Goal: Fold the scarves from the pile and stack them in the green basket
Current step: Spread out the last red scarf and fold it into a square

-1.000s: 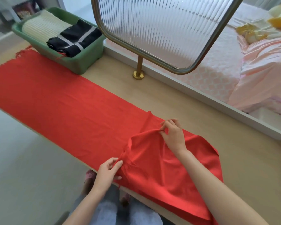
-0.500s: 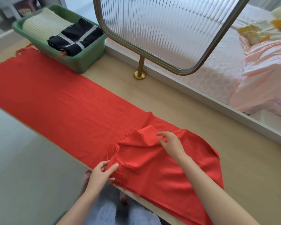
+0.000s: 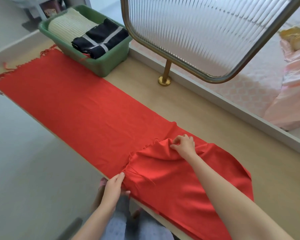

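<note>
Scarf in plain red cloth [image 3: 87, 108] lies stretched flat along a pale wooden table [image 3: 215, 122], running from the far left corner toward the near right. Its far left end has a short fringe and lies just beside the green basket [image 3: 111, 61]. Its near right end is folded back over itself, so a loose, wrinkled layer of red rests on top of the flat part.

The person's left hand [image 3: 113, 189] is at the near edge of the table. It pinches the near corner of the folded-over layer, thumb on top and the other fingers underneath. The right hand [image 3: 184, 145] is farther in, over the middle of the table. Its fingers are curled and pinch a small bunch of cloth at the far corner of the same layer. The fringed edge of the folded end runs slack between the two hands.

The green basket stands on the table at the far left. Inside it are a folded cream ribbed scarf [image 3: 71, 26] on the left and a folded black scarf with grey stripes [image 3: 100, 40] on the right, touching side by side.

A ribbed glass panel in a brass frame [image 3: 197, 32] rises on a brass post [image 3: 166, 71] from the far side of the table. Pink bedding [image 3: 293, 94] lies beyond it on the right.
</note>
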A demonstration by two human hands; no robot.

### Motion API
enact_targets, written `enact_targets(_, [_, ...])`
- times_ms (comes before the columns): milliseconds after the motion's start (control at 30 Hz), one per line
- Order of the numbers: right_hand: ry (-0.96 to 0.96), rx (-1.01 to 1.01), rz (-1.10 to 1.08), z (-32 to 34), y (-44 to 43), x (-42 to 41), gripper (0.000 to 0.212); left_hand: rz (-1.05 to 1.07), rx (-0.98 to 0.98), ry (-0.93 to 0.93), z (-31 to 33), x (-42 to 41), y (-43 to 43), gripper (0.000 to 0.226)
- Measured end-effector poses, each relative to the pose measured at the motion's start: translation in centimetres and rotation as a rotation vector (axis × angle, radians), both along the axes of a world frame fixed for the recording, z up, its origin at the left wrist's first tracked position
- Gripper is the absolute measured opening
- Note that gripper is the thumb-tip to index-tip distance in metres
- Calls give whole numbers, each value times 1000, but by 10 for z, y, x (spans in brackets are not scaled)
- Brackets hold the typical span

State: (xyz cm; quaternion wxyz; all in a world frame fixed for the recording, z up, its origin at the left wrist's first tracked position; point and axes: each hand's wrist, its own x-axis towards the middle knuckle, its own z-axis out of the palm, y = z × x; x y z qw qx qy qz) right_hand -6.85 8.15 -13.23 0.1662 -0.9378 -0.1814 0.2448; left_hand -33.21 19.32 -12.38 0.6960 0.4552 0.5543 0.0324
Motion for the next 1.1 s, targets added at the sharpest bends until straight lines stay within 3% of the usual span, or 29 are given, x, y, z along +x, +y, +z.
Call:
enact_targets(133, [110, 569, -115, 29, 4, -2, 25, 170, -200, 3, 1, 1, 4, 33])
enact_targets(233, [-98, 755, -90, 55, 1, -5, 25, 192, -283, -30, 1, 2, 7, 39])
enact_targets(300, [-141, 673, -78, 52, -6, -8, 27, 131, -288, -71, 4, 1, 8, 32])
enact_targets(400, [118, 426, -215, 28, -15, -8, 67, -11, -214, -106, 2, -4, 6, 28])
enact_targets(433, [197, 385, -299, 22, -17, -4, 72, -32, -187, -89, -1, -5, 4, 31])
enact_targets(500, [274, 330, -397, 14, -17, 4, 61, -10, -160, -54, -5, -6, 2, 28])
enact_targets(600, [309, 273, -354, 16, -14, 3, 33, 89, -167, -38, -6, -3, 1, 19])
enact_targets(700, [291, 448, -371, 20, -3, 0, 7, 185, -208, -14, -5, 1, 1, 21])
enact_targets(800, [273, 702, -395, 33, 10, -1, 20, 359, -373, -10, -1, 3, 5, 37])
enact_targets(867, [248, 761, -357, 36, 14, 0, 16, 402, -512, -70, 1, 2, 8, 47])
enact_targets(933, [168, 622, -254, 31, 13, 3, 17, 362, -574, -112, 0, -1, 10, 47])
enact_targets(1033, [2, 280, -119, 20, 8, 3, 40, 265, -463, -96, 0, -4, 10, 34])
enact_targets(1100, [-145, 243, -71, 22, 8, -8, 40, 235, -394, -104, 0, -4, 9, 29])
